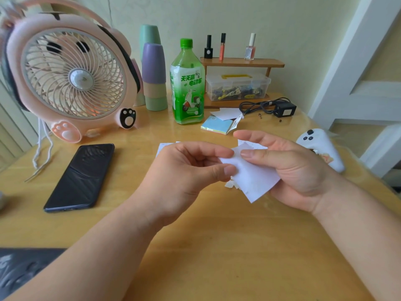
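A small white sheet of paper (253,177) is held above the wooden table (217,246) between both hands. My left hand (186,168) pinches its left edge between thumb and forefinger. My right hand (290,168) holds its right side, thumb on top and fingers curled underneath. Small white paper scraps (231,185) lie on the table just below the sheet. More white paper (163,147) shows behind my left hand.
A black phone (81,177) lies at the left. Behind it stands a pink fan (71,77), stacked cups (153,70) and a green bottle (187,83). A sticky-note pad (217,126), a black charger (284,109), a wooden shelf (240,63) and a white controller (319,146) sit to the right.
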A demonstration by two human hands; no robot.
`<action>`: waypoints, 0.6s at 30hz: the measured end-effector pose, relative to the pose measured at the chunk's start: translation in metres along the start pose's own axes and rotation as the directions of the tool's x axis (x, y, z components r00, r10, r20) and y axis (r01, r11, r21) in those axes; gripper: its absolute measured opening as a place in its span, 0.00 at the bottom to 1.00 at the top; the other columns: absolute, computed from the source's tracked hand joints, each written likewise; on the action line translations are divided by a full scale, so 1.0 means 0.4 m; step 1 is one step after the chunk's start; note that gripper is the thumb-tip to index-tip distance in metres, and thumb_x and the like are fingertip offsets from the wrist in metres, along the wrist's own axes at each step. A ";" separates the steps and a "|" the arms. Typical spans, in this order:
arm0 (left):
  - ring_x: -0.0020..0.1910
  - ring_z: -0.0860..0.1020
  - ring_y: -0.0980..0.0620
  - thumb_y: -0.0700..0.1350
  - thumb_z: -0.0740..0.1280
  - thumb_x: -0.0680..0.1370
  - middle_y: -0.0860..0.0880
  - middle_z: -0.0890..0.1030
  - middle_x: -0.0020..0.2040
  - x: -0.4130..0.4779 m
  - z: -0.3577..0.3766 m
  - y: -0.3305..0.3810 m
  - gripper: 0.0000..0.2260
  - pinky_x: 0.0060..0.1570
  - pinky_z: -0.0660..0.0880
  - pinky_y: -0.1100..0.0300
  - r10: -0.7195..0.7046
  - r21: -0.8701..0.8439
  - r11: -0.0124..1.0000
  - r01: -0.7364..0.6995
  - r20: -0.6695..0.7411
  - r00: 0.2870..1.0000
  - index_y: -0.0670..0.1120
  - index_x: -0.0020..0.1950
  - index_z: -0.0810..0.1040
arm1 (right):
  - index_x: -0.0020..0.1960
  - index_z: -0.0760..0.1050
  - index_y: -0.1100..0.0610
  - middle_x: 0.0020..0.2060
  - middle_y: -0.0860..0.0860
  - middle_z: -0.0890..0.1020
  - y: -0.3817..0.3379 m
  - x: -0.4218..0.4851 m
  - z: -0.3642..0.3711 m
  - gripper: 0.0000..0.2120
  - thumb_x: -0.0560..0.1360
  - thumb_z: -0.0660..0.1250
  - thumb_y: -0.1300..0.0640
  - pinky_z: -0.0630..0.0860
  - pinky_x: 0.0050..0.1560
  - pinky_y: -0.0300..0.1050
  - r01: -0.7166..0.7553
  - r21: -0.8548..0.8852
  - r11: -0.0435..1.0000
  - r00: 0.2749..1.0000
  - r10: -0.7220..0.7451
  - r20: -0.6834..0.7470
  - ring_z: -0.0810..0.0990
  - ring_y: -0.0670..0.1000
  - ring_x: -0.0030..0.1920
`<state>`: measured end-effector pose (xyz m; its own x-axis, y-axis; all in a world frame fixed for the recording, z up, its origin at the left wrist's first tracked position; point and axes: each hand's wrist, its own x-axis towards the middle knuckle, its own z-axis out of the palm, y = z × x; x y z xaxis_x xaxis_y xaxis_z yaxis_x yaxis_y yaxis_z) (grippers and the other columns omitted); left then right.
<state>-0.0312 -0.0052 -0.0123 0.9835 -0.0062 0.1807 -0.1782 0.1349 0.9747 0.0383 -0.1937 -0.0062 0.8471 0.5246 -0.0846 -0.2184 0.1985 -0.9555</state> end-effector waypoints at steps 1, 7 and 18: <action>0.35 0.82 0.51 0.37 0.76 0.64 0.45 0.85 0.37 0.000 0.001 0.001 0.10 0.43 0.78 0.63 0.013 -0.012 1.000 -0.013 0.004 1.000 0.46 0.42 0.87 | 0.61 0.81 0.54 0.55 0.61 0.85 0.001 0.000 -0.001 0.21 0.69 0.72 0.64 0.71 0.68 0.63 -0.007 -0.006 1.000 1.000 0.007 0.009 0.84 0.61 0.53; 0.34 0.82 0.49 0.41 0.78 0.62 0.45 0.85 0.36 -0.003 0.001 0.003 0.10 0.41 0.78 0.60 0.032 0.015 0.999 -0.031 -0.015 0.999 0.47 0.43 0.88 | 0.56 0.82 0.56 0.56 0.61 0.85 0.006 -0.001 0.005 0.16 0.69 0.73 0.64 0.71 0.68 0.64 -0.057 -0.045 0.997 0.998 0.059 0.030 0.85 0.58 0.51; 0.35 0.80 0.52 0.50 0.79 0.67 0.46 0.86 0.38 0.001 -0.012 0.006 0.14 0.38 0.77 0.60 -0.008 0.200 0.980 0.020 -0.062 0.998 0.48 0.50 0.88 | 0.51 0.83 0.58 0.38 0.55 0.84 0.002 0.007 -0.016 0.14 0.65 0.77 0.64 0.75 0.40 0.43 -0.045 -0.238 0.970 0.999 0.045 -0.006 0.82 0.49 0.38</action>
<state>-0.0312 -0.0003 -0.0104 0.9849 0.0544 0.1642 -0.1605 -0.0661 0.9848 0.0435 -0.1973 -0.0090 0.8393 0.5281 -0.1289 -0.1344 -0.0281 -0.9905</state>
